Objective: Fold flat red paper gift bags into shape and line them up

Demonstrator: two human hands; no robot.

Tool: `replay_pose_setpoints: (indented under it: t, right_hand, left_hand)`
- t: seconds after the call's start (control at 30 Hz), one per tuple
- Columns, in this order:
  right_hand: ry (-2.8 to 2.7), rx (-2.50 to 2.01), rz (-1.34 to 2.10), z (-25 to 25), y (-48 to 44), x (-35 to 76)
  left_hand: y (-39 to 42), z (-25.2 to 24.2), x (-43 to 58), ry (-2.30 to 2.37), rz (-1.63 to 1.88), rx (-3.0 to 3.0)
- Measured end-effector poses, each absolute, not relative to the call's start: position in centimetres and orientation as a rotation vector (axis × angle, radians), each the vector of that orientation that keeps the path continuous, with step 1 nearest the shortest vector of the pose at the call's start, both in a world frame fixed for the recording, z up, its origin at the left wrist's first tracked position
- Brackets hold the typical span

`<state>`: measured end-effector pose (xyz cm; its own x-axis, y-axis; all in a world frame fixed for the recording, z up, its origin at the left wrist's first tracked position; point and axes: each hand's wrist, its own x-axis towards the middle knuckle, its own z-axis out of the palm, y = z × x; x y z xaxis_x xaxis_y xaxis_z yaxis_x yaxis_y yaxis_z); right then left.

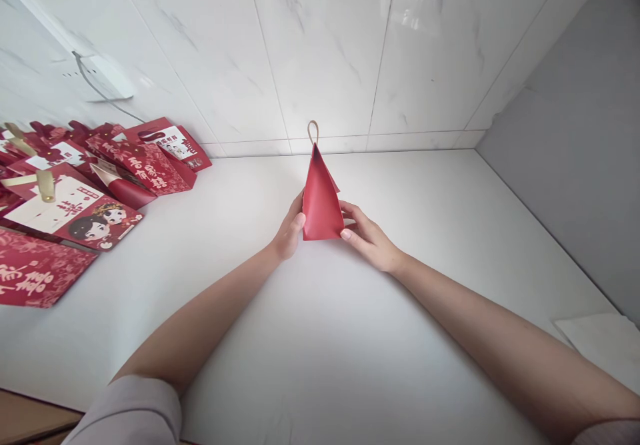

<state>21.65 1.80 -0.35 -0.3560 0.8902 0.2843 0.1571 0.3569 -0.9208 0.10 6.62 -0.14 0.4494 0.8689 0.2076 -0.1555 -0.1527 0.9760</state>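
A red folded paper gift bag (323, 205) stands upright on the white table, narrow at the top, with a thin beige loop handle above its peak. Its plain side panel faces me. My left hand (290, 232) holds the bag's left side, thumb at the near edge and the other fingers mostly hidden behind it. On the right, my right hand (367, 235) grips the lower right side, with the thumb at the near bottom corner and the fingers along the far face.
Several red printed gift bags (100, 222) crowd the table's left side. A cable hangs from a wall socket (103, 78) above them. White tiled wall (325, 52) rises behind the table (310, 338). A white sheet (603, 338) lies at the right edge, beside a grey wall.
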Motion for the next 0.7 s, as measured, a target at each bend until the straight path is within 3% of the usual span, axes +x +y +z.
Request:
replay_pose_setpoints:
  t: [0.7]
  right_hand:
    - [-1.646, -0.943, 1.143, -0.57, 2.11, 21.61]
  left_hand:
    - [7.42, -0.49, -0.03, 0.619, 1.045, 1.497]
